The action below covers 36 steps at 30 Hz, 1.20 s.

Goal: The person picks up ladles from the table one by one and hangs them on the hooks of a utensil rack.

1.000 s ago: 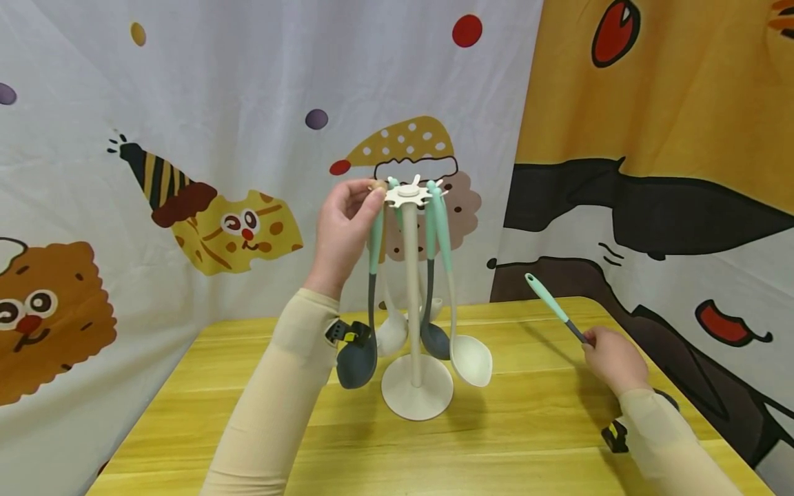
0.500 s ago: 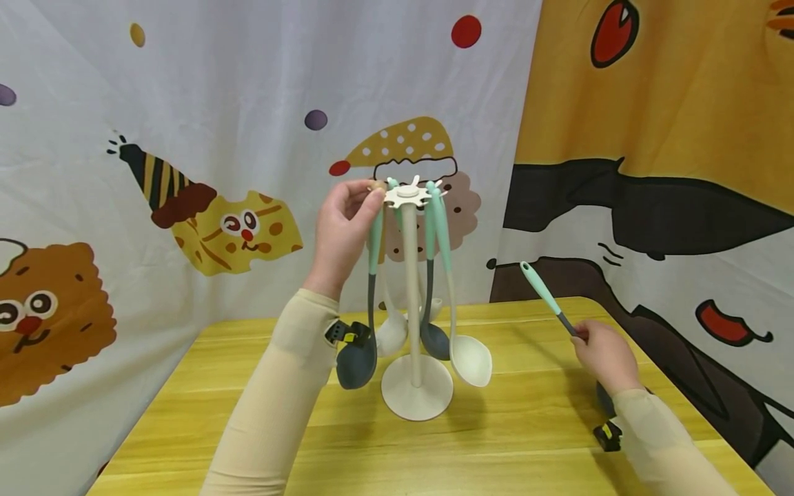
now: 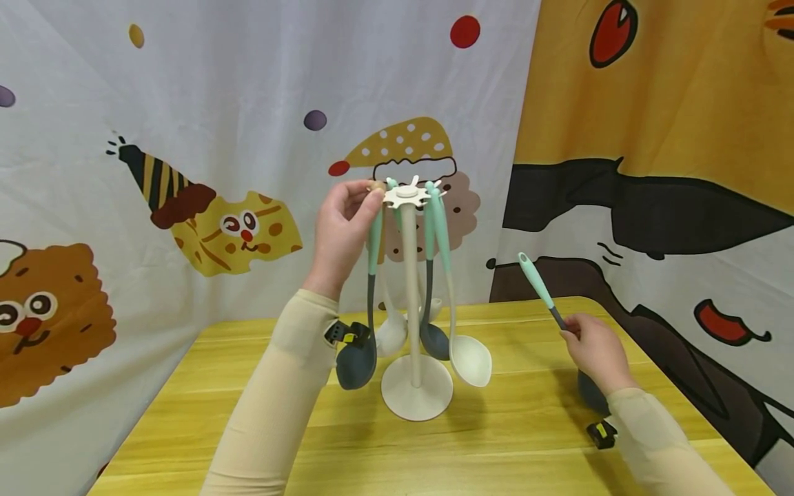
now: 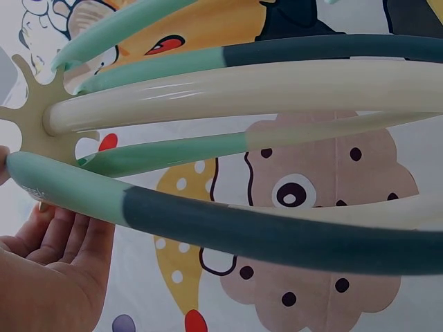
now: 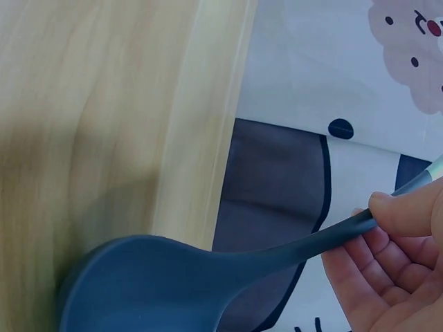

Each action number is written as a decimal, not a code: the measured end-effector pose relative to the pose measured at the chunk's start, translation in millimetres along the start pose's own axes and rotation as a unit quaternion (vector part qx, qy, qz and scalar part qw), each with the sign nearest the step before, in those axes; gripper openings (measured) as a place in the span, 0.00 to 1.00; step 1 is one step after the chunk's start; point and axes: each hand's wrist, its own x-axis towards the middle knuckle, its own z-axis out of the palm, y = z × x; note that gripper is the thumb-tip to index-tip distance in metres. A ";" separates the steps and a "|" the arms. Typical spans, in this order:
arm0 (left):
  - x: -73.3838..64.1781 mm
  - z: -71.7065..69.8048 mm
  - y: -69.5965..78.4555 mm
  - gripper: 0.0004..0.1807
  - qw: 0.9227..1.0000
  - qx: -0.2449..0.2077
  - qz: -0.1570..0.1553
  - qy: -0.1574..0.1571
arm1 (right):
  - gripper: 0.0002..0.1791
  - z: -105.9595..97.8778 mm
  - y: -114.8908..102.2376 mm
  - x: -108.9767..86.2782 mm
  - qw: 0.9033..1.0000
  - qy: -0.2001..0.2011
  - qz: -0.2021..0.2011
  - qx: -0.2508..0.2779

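A cream utensil rack point(image 3: 411, 296) stands upright on the table, with several mint-handled ladles and spoons hanging round it. At its upper left, my left hand point(image 3: 342, 231) pinches the top of a mint handle that belongs to a dark grey ladle point(image 3: 358, 364); the left wrist view shows the thumb at the handle end point(image 4: 41, 173) and fingers below. On the right, my right hand point(image 3: 600, 350) pinches the dark shaft of another ladle point(image 5: 149, 287) between thumb and fingers. Its mint handle point(image 3: 535, 279) points up and to the left, while its bowl hangs partly behind the wrist.
A white ladle point(image 3: 471, 360) and a smaller dark one point(image 3: 435, 342) hang on the rack's right side. A pale utensil point(image 3: 392, 334) hangs behind the pole. The wooden table point(image 3: 248, 413) ends at a patterned cloth backdrop point(image 3: 248, 103).
My right hand has moved left and slightly up with its ladle, toward the rack. The left hand stays at the same spot on the rack's top.
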 end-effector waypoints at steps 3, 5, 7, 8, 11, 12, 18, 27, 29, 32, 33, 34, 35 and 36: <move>-0.3 0.0 -0.1 0.20 1.000 0.000 -0.001 0.001 | 0.11 0.1 -3.0 0.4 1.000 0.008 -0.010 0.005; -0.2 0.0 0.0 0.20 1.000 0.000 -0.001 0.001 | 0.11 -0.2 -5.1 0.6 1.000 0.016 -0.016 0.008; -0.3 0.2 0.8 0.20 1.000 0.000 -0.001 0.001 | 0.11 -0.7 -7.4 0.7 0.999 0.024 -0.023 0.011; -0.3 0.2 1.1 0.20 1.000 0.001 -0.002 0.001 | 0.10 -1.1 -8.9 0.7 0.999 0.029 -0.028 0.013; -0.3 0.4 2.1 0.20 1.000 0.001 -0.001 0.002 | 0.10 -1.7 -13.6 1.2 0.998 0.041 -0.046 0.015; -0.3 0.4 2.1 0.20 1.000 0.001 -0.001 0.002 | 0.10 -2.0 -15.4 1.4 0.998 0.043 -0.050 0.017; 1.0 0.6 1.2 0.21 1.000 0.001 0.001 0.001 | 0.10 -4.6 -27.1 2.6 0.996 0.052 -0.062 0.026; 1.3 0.2 1.7 0.21 1.000 0.002 -0.002 0.001 | 0.10 -12.0 -47.9 5.0 0.991 0.075 -0.091 0.059; 1.9 0.3 1.6 0.21 1.000 0.003 -0.003 0.002 | 0.09 -14.0 -51.7 5.1 0.991 0.073 -0.092 0.062; 2.0 0.3 1.5 0.21 1.000 0.004 -0.003 0.002 | 0.09 -16.2 -56.9 5.4 0.991 0.072 -0.090 0.069; 1.9 0.2 1.5 0.21 1.000 0.004 -0.002 0.002 | 0.09 -17.0 -58.6 5.5 0.991 0.071 -0.090 0.070; 1.7 0.2 1.6 0.21 1.000 0.004 -0.002 0.002 | 0.09 -17.8 -60.5 5.7 0.991 0.071 -0.088 0.072; 1.4 0.1 1.7 0.21 1.000 0.003 -0.002 0.002 | 0.09 -18.6 -62.7 5.7 0.991 0.070 -0.087 0.074; 1.1 0.0 1.8 0.21 1.000 0.001 -0.002 0.002 | 0.09 -19.5 -64.8 5.9 0.991 0.069 -0.086 0.076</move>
